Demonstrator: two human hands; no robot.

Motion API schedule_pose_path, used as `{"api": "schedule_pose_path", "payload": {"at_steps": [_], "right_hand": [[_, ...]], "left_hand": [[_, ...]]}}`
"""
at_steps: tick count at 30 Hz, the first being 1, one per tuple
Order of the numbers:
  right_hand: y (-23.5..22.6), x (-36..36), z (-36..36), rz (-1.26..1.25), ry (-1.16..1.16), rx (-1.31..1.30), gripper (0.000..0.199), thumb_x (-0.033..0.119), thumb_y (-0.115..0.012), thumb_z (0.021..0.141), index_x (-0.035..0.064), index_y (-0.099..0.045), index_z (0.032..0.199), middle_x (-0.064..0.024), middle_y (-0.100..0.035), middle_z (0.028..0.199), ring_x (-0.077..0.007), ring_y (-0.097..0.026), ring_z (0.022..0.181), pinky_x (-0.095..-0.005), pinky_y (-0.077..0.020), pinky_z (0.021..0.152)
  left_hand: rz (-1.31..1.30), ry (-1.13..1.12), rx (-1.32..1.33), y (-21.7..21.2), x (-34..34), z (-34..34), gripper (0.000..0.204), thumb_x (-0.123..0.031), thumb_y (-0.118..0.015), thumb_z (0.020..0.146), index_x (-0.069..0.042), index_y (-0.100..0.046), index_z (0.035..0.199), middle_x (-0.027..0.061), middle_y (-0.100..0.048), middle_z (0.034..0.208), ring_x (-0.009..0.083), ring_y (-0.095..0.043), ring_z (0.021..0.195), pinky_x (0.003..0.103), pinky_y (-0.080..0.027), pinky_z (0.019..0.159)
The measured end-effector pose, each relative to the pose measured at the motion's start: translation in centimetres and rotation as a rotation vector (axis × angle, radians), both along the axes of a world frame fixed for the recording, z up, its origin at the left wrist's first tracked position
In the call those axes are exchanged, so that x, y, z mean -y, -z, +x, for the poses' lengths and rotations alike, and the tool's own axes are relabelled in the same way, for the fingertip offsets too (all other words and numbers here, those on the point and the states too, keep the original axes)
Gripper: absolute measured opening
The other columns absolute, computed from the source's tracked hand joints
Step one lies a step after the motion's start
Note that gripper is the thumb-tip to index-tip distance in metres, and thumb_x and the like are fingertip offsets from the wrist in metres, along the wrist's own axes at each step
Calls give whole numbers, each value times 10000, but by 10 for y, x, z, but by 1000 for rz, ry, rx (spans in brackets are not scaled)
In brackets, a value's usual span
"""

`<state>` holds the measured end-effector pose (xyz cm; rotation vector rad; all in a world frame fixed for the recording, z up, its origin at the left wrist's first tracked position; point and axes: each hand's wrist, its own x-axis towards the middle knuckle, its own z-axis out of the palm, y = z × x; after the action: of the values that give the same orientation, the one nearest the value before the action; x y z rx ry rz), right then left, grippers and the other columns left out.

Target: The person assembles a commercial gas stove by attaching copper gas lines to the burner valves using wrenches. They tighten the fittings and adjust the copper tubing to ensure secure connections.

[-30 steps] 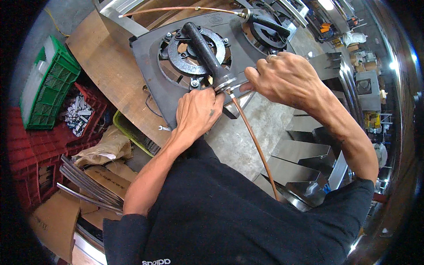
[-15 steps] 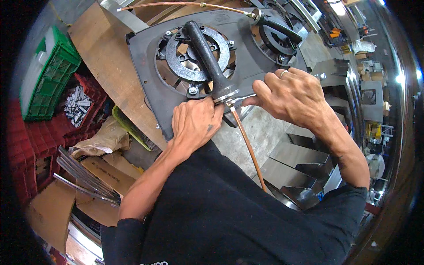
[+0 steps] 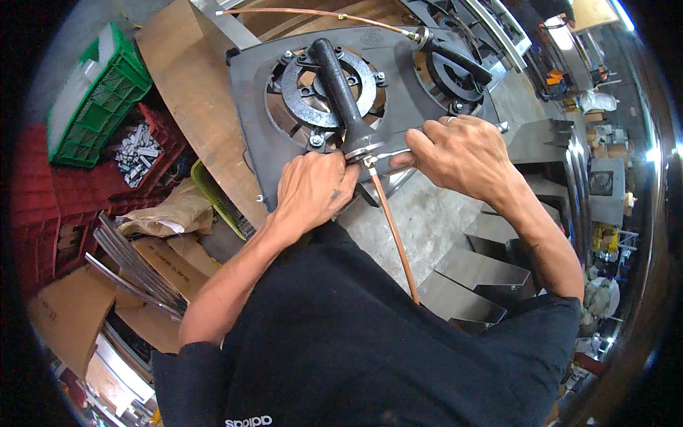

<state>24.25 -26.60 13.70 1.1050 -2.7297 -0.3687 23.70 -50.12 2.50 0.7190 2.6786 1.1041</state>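
A black cast burner tube lies across a ring-shaped burner on a dark stove top. Its flanged end points toward me, and a thin copper pipe runs from the brass fitting there down toward my body. My left hand is closed at the flange, thumb against it, the other fingertips hidden. In my right hand is a metal wrench, its head at the fitting and its far end poking out past the knuckles.
A second burner tube with another copper pipe lies at the far right of the stove. To the left stand a green crate and a red crate with small metal parts. Bent sheet-metal pieces rest on the floor at right.
The view has shifted slightly, so the stove appears farther right and lower. Both hands keep their grips, and the wrench head stays at the fitting.
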Motion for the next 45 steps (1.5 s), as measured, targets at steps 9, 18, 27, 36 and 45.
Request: {"api": "schedule_pose_path", "payload": {"at_steps": [9,18,27,36,45], "right_hand": [[-21,7,-14,195,-4,265,381,424,-562,1042,78,-570,882,-125,-646,662,-291,-725,601,-406,-522,477],[-7,2,-15,122,-106,34,399,480,-619,984,150,-542,773,-5,-532,609,-164,-652,563,-309,-475,487],[11,-7,-12,26,-104,-37,451,529,-661,945,169,-488,735,29,-453,608,-125,-545,523,-279,-419,504],[24,-13,-12,-49,-90,-38,470,558,-686,924,178,-481,737,29,-452,627,-125,-538,522,-276,-419,500],[38,-18,-11,-121,-65,-27,477,577,-704,891,193,-479,719,37,-434,611,-119,-531,518,-273,-422,495]], "left_hand": [[-9,142,154,-4,2,-21,454,-293,-619,895,105,-556,685,312,-524,606,506,-576,572,539,-461,566],[30,140,148,-4,0,-16,315,-198,-636,901,73,-635,740,304,-610,666,489,-649,639,545,-517,605],[100,141,82,-2,-1,-14,258,-169,-668,885,43,-692,740,274,-641,649,459,-672,621,514,-553,603],[93,132,77,-6,0,-14,211,-149,-669,881,23,-696,763,256,-656,668,455,-670,624,514,-549,594],[88,147,45,-8,1,-14,190,-122,-662,870,30,-680,757,256,-652,663,452,-670,625,512,-544,586]]}}
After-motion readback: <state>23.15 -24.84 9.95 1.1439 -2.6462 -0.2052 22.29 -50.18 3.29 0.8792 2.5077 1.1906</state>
